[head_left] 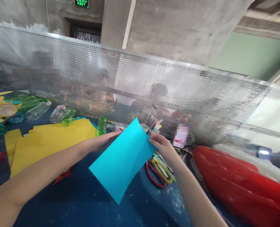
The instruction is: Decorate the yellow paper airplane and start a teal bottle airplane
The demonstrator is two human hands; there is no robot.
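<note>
A bright blue sheet of paper [124,160] is held up over the dark blue table, tilted and slightly bowed. At its right edge my right hand [162,145] is closed, thumb and fingers pinching the paper. On the other side, my left hand [107,138] holds the sheet by its upper left edge, its fingers partly hidden behind the paper. Scissors with red and yellow handles [157,175] lie just below my right hand. Beyond my left forearm is a stack of yellow paper [52,138].
Plastic bottles, including a clear bottle [57,114] and a green bottle [101,125], line the back. A perforated metal partition [140,72] rises behind them, with people blurred beyond it. A large red plastic bag [239,179] bulges at the right.
</note>
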